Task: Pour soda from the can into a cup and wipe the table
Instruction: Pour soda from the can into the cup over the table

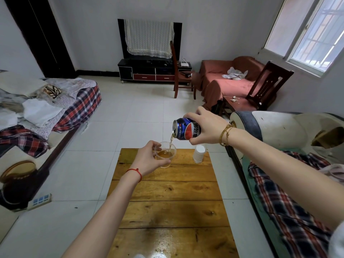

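My right hand (205, 125) grips a blue soda can (185, 128), tipped on its side with the mouth pointing left. A thin stream of brown soda falls from it into a clear plastic cup (166, 155). My left hand (147, 160) holds the cup from its left side, thumb and fingers curled around the wall. The cup is partly filled with amber liquid and stands at the far end of the wooden table (173, 202). A wet glossy patch (163, 243) shows on the table's near end.
A white capped container (199, 153) stands on the table's far right corner, just below the can. Sofas covered with plaid cloth flank the table on both sides. A power strip (40, 201) lies on the tiled floor at left.
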A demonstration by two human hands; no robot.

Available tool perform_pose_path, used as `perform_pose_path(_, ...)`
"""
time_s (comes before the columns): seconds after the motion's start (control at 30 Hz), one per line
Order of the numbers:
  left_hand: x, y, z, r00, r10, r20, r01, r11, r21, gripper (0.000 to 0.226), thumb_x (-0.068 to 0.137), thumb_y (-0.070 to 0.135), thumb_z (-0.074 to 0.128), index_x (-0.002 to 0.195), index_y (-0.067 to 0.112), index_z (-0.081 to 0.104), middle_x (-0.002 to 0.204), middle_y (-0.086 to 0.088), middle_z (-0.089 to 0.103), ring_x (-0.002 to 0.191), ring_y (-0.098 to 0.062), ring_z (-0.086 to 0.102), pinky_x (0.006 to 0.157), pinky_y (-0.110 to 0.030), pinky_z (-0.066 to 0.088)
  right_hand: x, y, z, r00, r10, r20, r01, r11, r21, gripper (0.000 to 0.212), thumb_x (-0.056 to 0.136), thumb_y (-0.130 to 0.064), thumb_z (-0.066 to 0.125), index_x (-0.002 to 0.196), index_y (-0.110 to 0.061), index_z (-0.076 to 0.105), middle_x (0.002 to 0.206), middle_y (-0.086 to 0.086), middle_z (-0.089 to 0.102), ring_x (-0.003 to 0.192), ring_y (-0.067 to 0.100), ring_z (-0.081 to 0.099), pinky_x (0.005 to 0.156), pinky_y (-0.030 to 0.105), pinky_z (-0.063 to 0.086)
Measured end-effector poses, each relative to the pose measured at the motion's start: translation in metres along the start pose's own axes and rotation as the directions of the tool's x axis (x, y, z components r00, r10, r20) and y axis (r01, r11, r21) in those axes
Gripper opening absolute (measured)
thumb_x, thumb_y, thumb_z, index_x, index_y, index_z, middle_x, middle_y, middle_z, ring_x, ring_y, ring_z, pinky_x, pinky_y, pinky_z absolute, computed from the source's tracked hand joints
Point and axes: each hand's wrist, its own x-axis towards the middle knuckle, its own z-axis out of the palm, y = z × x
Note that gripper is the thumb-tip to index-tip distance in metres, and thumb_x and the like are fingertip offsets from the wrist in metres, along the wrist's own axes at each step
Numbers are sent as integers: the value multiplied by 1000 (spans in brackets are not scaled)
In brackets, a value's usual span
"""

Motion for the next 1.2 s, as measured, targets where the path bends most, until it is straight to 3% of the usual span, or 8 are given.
perform_pose_path(0.5, 7, 3, 8, 1000, 5, 7, -5, 1000, -17, 72, 71, 34, 84, 130, 13, 49, 134, -5, 58, 119, -23, 58, 95, -30, 50, 1, 10, -6, 1000, -2, -15, 1, 1000, -4, 75, 63, -45, 74, 130, -30, 42, 109, 2, 42, 90, 20, 56, 75, 37, 57)
perform_pose_path(1.2, 6, 5, 25, 1000, 9, 18, -9, 1000, 0, 72, 71, 37, 84, 129, 14, 49, 134, -5, 58, 119, -24, 58, 91, -29, 52, -7, 19, -12, 1000, 2, -11, -2, 1000, -19, 75, 65, -44, 74, 131, -30, 42, 108, 1, 41, 90, 18, 53, 74, 32, 55)
